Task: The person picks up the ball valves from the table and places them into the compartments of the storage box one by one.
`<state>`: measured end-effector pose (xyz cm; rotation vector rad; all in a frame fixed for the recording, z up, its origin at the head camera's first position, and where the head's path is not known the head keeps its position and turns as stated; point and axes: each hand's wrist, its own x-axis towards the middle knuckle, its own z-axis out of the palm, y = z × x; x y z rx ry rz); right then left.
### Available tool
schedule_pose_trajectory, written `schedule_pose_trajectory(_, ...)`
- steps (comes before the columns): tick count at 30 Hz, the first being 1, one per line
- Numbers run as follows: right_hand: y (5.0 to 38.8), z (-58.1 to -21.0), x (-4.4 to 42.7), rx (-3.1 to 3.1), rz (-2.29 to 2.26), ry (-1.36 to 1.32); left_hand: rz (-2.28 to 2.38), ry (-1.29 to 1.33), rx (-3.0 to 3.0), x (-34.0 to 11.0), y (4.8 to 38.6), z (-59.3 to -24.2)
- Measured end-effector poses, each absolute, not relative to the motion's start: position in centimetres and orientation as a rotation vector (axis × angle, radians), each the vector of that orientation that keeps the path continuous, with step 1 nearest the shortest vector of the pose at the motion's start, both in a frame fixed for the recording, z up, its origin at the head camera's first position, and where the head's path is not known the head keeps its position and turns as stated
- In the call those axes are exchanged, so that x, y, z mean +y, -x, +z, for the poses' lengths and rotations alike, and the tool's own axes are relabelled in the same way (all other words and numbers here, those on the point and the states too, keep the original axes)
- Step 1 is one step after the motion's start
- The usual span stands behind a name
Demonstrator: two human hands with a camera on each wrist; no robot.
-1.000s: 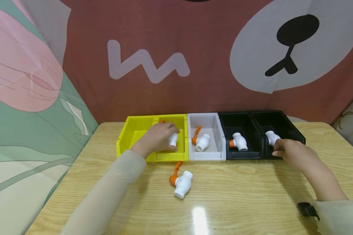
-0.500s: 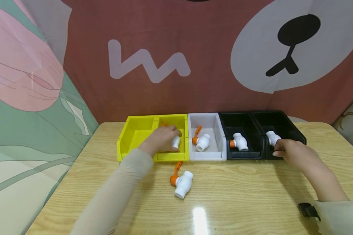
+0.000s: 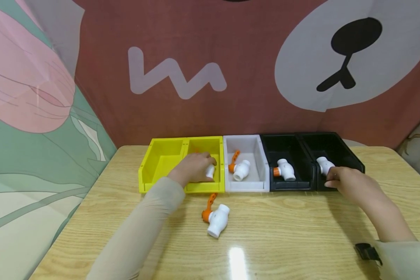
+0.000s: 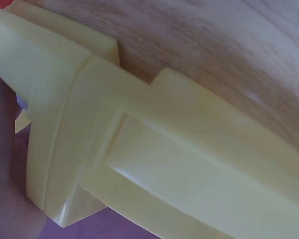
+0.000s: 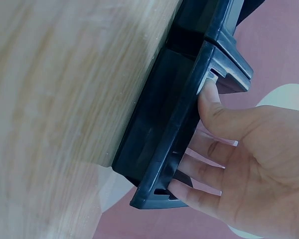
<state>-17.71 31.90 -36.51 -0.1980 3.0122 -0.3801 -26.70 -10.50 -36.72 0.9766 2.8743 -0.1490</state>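
A row of small bins stands along the back of the table. My left hand [image 3: 195, 167] reaches into the right-hand yellow bin [image 3: 221, 149] and grips a white ball valve [image 3: 210, 171], mostly covered by the fingers; a bit of its orange handle shows behind. My right hand [image 3: 351, 182] reaches over the front of the rightmost black bin [image 3: 344, 151], fingers on another white ball valve [image 3: 324, 164], its handle hidden. In the right wrist view the thumb [image 5: 212, 102] lies by the bin's edge. A third ball valve [image 3: 218, 221] with an orange handle lies on the table before the bins.
One ball valve [image 3: 242, 170] lies in the white bin [image 3: 265, 171], another [image 3: 285, 170] in the left black bin [image 3: 278, 142]. The left yellow bin [image 3: 166, 147] adjoins the one under my left hand. A printed cloth [image 3: 182, 116] hangs behind the table.
My left hand has shifted slightly right and down inside the yellow bin together with the ball valve. My right hand has stayed in place.
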Motion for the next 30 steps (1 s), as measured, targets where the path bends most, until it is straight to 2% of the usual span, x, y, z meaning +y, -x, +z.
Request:
schedule_pose_trajectory(17,17.7,-36.7,31.9,3.028,-0.390,0.220,-0.163,-0.900,2.839,-10.3,26.7,-36.8)
schedule_pose_trajectory(30,17.7,-36.7,31.9,3.033,-0.389,0.225,-0.073,-0.918,2.841,-10.2,25.9,-35.0)
